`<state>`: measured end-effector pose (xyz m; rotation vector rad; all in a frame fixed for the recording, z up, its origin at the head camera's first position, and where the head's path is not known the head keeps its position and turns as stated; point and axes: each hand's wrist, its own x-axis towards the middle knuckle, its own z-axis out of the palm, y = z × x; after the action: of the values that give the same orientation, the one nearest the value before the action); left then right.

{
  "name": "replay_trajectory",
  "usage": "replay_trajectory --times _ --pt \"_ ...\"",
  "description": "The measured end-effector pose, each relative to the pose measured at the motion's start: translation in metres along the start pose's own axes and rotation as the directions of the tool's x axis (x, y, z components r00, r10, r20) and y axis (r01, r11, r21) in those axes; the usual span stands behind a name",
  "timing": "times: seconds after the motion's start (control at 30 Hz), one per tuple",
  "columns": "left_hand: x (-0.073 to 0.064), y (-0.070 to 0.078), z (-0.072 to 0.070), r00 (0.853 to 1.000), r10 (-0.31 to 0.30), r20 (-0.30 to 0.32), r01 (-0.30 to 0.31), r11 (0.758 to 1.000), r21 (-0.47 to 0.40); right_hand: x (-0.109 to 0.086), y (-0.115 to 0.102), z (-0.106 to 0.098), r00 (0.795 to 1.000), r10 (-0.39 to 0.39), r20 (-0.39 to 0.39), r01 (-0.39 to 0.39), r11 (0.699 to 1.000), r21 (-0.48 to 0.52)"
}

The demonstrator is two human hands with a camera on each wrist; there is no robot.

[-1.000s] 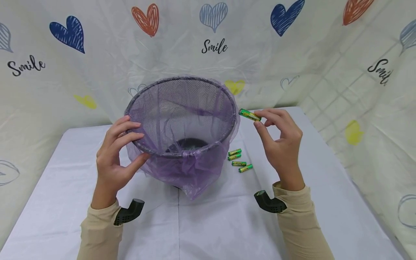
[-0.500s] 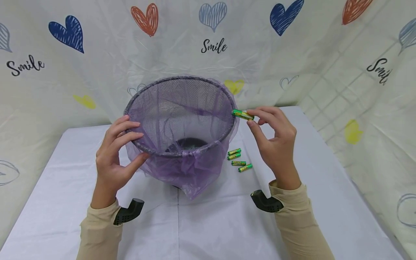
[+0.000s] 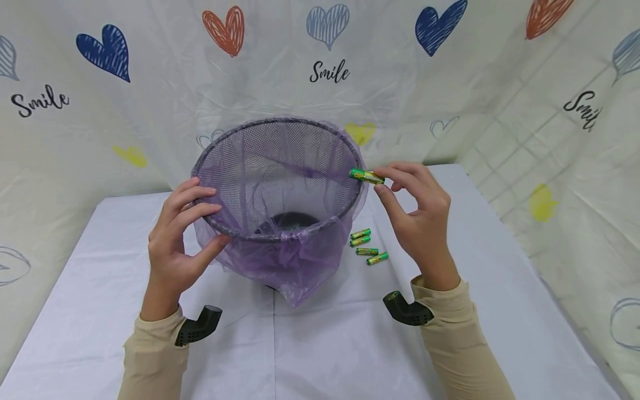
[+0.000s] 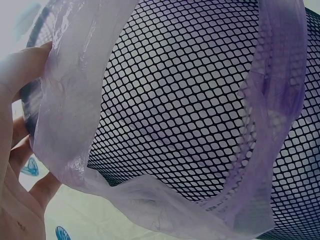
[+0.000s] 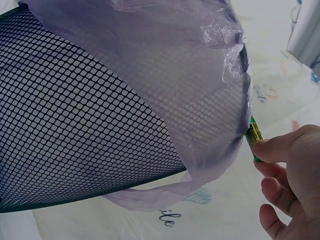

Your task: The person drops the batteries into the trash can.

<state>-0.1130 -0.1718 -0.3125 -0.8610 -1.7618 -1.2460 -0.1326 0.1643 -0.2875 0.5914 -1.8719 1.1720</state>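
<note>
A black mesh wastebasket point(image 3: 280, 139) lined with a thin purple plastic bag point(image 3: 305, 261) stands tilted toward me at the middle of the table. My left hand point(image 3: 177, 239) grips its left rim, fingers over the edge and thumb on the front of the bag. At the right rim, my right hand point(image 3: 417, 211) pinches a green and yellow battery point(image 3: 367, 176) between thumb and fingers, its far end reaching over the rim. In the right wrist view the mesh and bag partly hide that battery point(image 5: 255, 136). Several similar batteries point(image 3: 367, 251) lie on the table right of the basket.
A white cloth covers the table point(image 3: 310, 355). Behind it hangs a pale curtain point(image 3: 270, 78) printed with hearts and the word Smile. Black wrist cameras point(image 3: 407, 310) are strapped over both beige sleeves.
My right hand has moved left with the battery, from outside the basket to over its right rim. The left hand, the basket and the batteries on the table have stayed put.
</note>
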Motion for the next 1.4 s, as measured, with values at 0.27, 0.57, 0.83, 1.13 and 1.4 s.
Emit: replay_trajectory --times 0.27,0.57,0.83,1.13,1.4 --pt "0.002 0.006 0.001 1.0 -0.004 -0.002 0.004 1.0 0.009 0.002 0.001 0.004 1.0 -0.018 0.015 0.018 1.0 0.006" --pt "0.001 0.008 0.0 1.0 -0.019 0.008 0.019 1.0 0.017 0.005 -0.002 0.005 0.999 -0.031 0.036 0.031 1.0 0.0" --pt "-0.001 0.001 -0.001 1.0 -0.003 -0.001 0.003 1.0 0.008 0.007 -0.005 0.007 0.999 -0.033 0.041 0.033 0.999 0.008" --pt "-0.003 -0.004 -0.002 1.0 0.02 -0.004 -0.02 1.0 -0.001 0.01 -0.007 0.01 0.998 -0.052 0.046 0.05 0.998 0.028" --pt "-0.001 -0.002 0.0 1.0 0.024 -0.005 -0.024 1.0 -0.001 0.011 -0.008 0.012 0.997 -0.056 0.048 0.054 0.998 0.044"
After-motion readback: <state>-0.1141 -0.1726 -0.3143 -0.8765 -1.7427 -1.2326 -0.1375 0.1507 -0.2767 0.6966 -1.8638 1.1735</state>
